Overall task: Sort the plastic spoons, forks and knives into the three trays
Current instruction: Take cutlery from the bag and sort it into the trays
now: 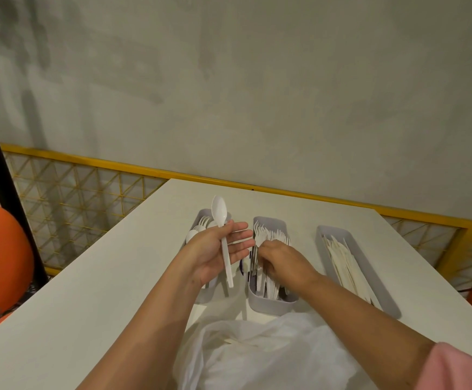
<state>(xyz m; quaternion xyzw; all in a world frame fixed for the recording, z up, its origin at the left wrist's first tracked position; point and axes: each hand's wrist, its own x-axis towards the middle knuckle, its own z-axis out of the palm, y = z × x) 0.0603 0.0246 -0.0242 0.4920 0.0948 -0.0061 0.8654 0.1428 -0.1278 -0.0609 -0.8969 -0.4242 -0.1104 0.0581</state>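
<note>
Spoon in left hand; right hand among forks, grip unclear; bag beside tray.

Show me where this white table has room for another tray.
Bare table: left of the left grey plastic tray, behind the trays, a narrow gap between middle tray and right tray. Crowded: the near middle, with the translucent plastic bag, left hand and right hand.

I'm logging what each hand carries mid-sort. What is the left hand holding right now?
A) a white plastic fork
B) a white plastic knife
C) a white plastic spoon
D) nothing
C: the left hand holds a white plastic spoon, its oval bowl pointing up and its handle lying across the palm.
</note>
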